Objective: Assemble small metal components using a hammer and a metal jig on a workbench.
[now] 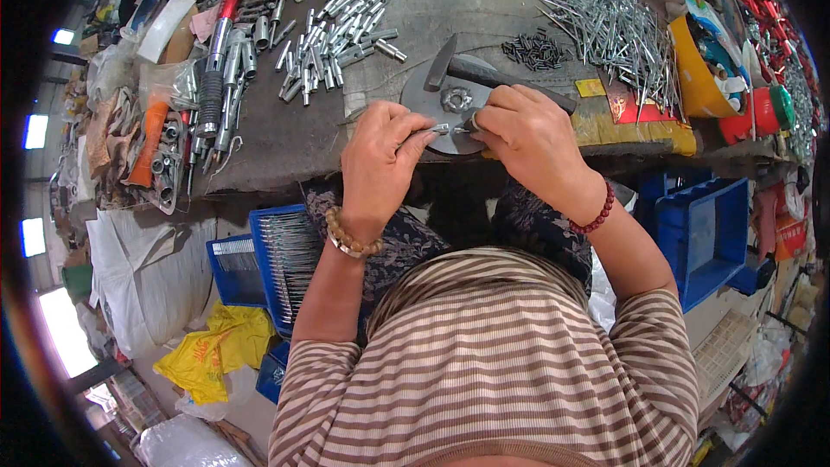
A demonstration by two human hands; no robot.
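Note:
My left hand pinches a short shiny metal sleeve between thumb and fingertips, over the near edge of a round grey metal plate. Close by on the right, my right hand has its thumb and fingers closed on a small metal piece, mostly covered by the fingers. The two parts point at each other with a narrow gap. On the plate sits a ring-shaped metal lump. A hammer lies across the plate's far side, its dark handle running behind my right hand.
Loose metal sleeves spread at the far left, thin metal rods at the far right, short black pins between them. Tools crowd the left edge. A yellow container stands right. Blue trays flank my legs below the bench.

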